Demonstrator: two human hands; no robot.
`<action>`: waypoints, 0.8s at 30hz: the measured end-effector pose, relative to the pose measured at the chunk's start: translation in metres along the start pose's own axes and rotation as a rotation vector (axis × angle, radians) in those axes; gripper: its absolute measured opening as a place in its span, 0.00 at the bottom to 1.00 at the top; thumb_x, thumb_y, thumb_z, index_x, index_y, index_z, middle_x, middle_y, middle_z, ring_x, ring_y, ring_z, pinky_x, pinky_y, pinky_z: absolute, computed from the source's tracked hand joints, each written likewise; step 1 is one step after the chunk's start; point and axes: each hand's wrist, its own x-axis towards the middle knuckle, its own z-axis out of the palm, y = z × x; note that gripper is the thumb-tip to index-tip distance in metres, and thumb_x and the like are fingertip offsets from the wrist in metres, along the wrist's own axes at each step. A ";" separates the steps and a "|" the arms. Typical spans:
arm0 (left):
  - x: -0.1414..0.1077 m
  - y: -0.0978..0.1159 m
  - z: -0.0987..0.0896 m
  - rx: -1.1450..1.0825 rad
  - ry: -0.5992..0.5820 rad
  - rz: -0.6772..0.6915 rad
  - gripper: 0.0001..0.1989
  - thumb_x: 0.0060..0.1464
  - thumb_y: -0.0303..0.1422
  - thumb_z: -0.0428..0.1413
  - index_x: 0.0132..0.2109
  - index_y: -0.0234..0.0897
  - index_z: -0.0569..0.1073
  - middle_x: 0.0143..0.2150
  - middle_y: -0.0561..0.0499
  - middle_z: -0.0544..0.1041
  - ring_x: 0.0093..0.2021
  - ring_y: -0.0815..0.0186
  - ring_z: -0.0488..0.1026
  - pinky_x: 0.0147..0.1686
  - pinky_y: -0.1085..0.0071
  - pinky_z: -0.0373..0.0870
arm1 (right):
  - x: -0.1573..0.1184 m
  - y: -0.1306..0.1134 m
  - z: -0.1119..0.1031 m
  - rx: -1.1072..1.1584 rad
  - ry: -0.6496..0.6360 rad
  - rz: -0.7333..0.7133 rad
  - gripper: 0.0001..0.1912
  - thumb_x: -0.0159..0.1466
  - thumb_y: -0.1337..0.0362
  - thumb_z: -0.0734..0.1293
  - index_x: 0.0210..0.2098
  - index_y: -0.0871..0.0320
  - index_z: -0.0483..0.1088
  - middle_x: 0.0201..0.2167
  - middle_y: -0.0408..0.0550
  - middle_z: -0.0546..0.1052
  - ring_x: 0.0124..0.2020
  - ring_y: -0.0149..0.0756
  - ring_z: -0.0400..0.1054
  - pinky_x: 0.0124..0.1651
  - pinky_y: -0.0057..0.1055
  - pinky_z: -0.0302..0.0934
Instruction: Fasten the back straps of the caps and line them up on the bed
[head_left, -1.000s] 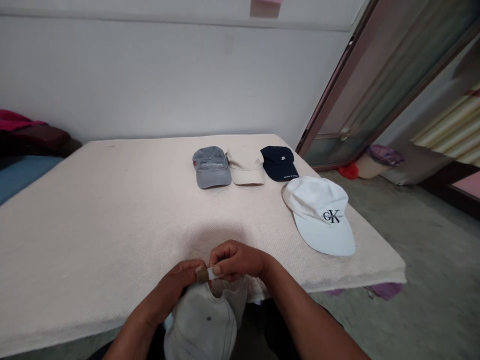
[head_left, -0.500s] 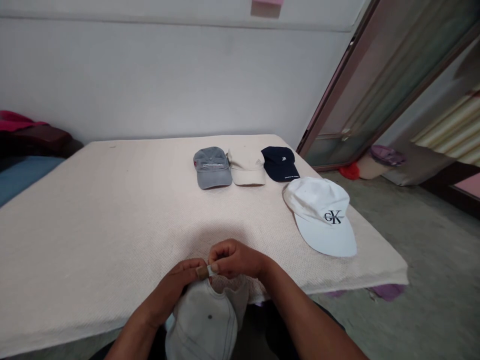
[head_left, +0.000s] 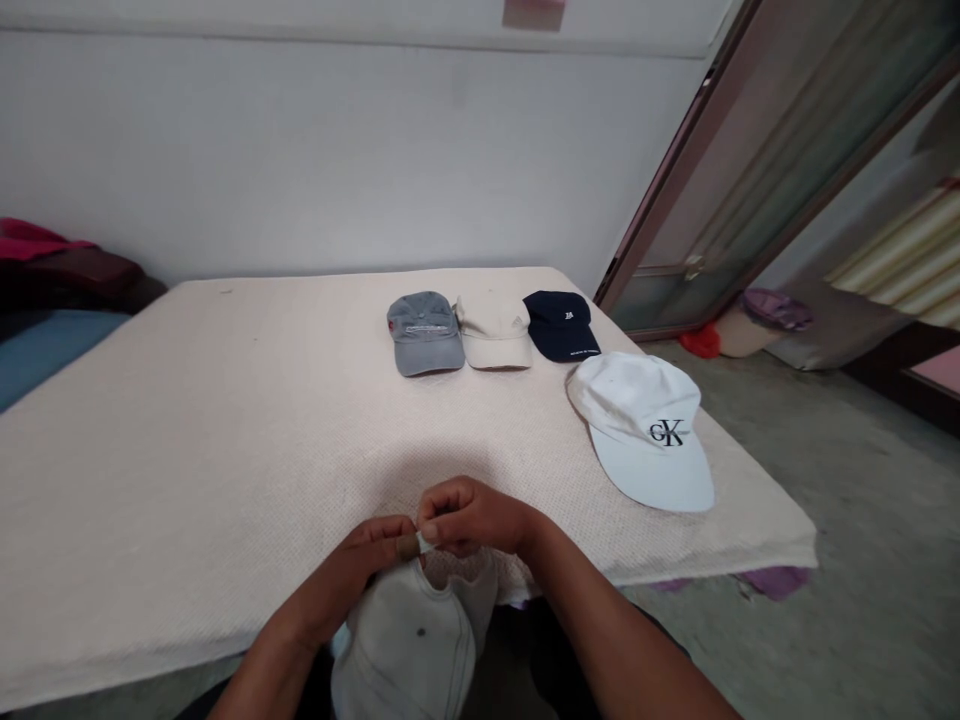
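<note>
A pale grey cap (head_left: 409, 645) is at the bottom centre, over the near edge of the covered bed, with its back opening and strap facing away from me. My left hand (head_left: 375, 550) pinches the strap from the left, its fingers closed near the opening. From the right, my right hand (head_left: 469, 515) grips the strap's other part, thumb and fingers pressed together. The two hands nearly touch. Part of the strap between them is hidden by the fingers.
On the bed (head_left: 225, 430) lie a grey-blue cap (head_left: 427, 335), a cream cap (head_left: 495, 333), a navy cap (head_left: 561, 325) and a larger white cap (head_left: 649, 430) with black letters. Dark and pink items (head_left: 60, 260) sit at far left.
</note>
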 end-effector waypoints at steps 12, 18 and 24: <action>0.004 -0.004 -0.005 0.003 0.118 0.081 0.09 0.48 0.38 0.60 0.30 0.36 0.72 0.27 0.54 0.72 0.27 0.69 0.65 0.29 0.75 0.61 | 0.001 0.003 0.000 -0.016 0.045 -0.040 0.12 0.57 0.58 0.69 0.30 0.62 0.67 0.17 0.35 0.61 0.17 0.20 0.51 0.19 0.21 0.46; 0.003 -0.006 -0.005 0.002 0.071 0.036 0.09 0.49 0.38 0.59 0.33 0.35 0.75 0.29 0.50 0.76 0.30 0.65 0.69 0.32 0.71 0.64 | 0.002 0.004 0.000 0.012 0.009 -0.017 0.12 0.56 0.59 0.69 0.29 0.62 0.66 0.18 0.36 0.62 0.17 0.20 0.52 0.19 0.21 0.45; 0.004 -0.009 -0.011 -0.066 -0.024 0.078 0.10 0.47 0.33 0.60 0.37 0.34 0.75 0.31 0.48 0.76 0.33 0.63 0.72 0.35 0.69 0.65 | 0.003 0.003 0.003 0.021 0.027 -0.032 0.11 0.57 0.60 0.69 0.29 0.61 0.66 0.16 0.35 0.63 0.15 0.21 0.52 0.18 0.21 0.45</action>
